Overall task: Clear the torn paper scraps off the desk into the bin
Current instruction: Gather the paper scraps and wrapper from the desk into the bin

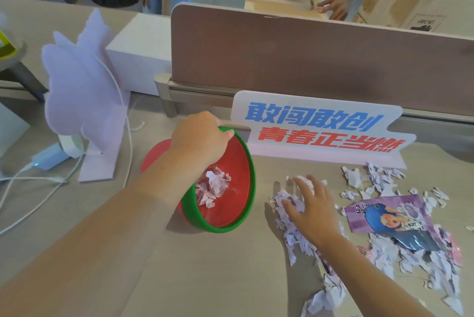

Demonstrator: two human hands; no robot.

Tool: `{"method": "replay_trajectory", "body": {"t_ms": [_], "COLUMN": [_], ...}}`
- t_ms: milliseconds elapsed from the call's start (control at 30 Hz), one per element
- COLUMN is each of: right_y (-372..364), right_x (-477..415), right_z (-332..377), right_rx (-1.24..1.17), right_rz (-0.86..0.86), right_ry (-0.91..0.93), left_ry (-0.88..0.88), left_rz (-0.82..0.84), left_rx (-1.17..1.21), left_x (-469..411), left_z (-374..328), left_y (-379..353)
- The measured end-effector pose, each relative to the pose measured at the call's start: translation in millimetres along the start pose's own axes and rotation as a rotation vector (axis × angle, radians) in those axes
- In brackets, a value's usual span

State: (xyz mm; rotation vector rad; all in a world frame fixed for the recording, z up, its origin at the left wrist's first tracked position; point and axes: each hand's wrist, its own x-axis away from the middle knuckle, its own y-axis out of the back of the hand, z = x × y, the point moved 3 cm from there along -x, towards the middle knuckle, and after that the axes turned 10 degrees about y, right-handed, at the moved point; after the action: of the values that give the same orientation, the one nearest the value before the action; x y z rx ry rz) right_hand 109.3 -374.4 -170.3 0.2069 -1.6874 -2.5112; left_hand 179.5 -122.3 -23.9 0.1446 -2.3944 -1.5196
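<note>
We tip the bin toward the scraps.

Our left hand (198, 137) grips the rim of the red, green-edged bin (236, 204), tilted on the desk (205, 278); just right of it, our right hand (314, 207) presses spread fingers onto paper scraps (292, 234).

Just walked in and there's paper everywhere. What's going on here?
Someone is clearing torn paper off the desk. The left hand grips the rim of a red and green bin, tilted toward the mess, with a few scraps already inside. The right hand lies spread over a pile of scraps beside the bin. Many more scraps and a torn picture lie to the right.
</note>
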Motion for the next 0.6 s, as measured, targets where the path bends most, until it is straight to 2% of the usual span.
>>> {"method": "replay_trajectory", "body": {"t_ms": [100, 167, 267, 367, 533, 567, 600], "right_y": [-9.4, -23.9, -40.8, -47.6, -46.0, -47.0, -49.2], "right_x": [-1.8, -10.2, -22.0, -23.1, -20.8, -20.8, -20.3], "right_z": [-11.8, -13.1, -10.1, -11.7, -4.5, -4.1, -3.3], "right_rx": [0.079, 0.102, 0.111, 0.169, 0.140, 0.155, 0.173], "right_rz": [0.187, 0.281, 0.330, 0.289, 0.011, -0.005, 0.061], "right_ry": [-0.143, -0.157, -0.150, -0.101, 0.133, 0.165, 0.177], "left_ry": [-0.014, -0.027, -0.048, -0.049, -0.049, -0.049, -0.049], "left_rz": [0.002, 0.005, 0.005, 0.008, -0.018, -0.022, -0.025], "left_rx": [-0.024, -0.046, -0.074, -0.074, -0.027, -0.019, -0.014], "left_x": [3.5, 4.3, 3.7, 1.5, 0.9, 1.4, 2.1], "left_z": [-6.1, -9.3, -12.4, -11.6, -7.8, -6.5, -4.9], "left_y": [-6.8, -10.2, -12.2, -9.7, -4.7, -4.7, -5.0]}}
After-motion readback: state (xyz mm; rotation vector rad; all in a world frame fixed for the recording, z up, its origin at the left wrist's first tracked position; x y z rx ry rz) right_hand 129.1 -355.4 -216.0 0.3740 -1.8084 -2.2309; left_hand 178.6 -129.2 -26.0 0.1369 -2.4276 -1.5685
